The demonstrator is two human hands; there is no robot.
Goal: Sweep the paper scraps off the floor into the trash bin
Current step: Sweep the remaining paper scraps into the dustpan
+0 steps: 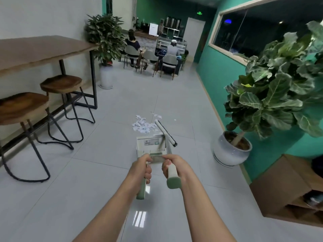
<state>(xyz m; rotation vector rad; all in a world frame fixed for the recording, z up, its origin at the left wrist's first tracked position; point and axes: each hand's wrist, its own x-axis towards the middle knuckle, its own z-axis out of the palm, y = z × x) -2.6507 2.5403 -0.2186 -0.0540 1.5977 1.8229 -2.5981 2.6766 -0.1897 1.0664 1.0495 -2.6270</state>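
A pile of white paper scraps point(143, 126) lies on the grey tiled floor ahead of me. Just nearer stands a white and green dustpan point(150, 145), its mouth facing the pile. My left hand point(141, 169) grips the dustpan's pale green handle. My right hand point(172, 165) grips the handle of a broom, and the broom head point(165, 132) rests on the floor at the pile's right side, angled beside the dustpan. A few loose scraps point(157, 116) lie just beyond the pile. No trash bin is in view.
Two wooden stools point(61, 84) and a high wooden table point(40, 49) stand at the left. A large potted plant point(232, 151) sits at the right by the green wall, with a wooden shelf unit point(288, 189) nearer me. Two people sit on chairs far back.
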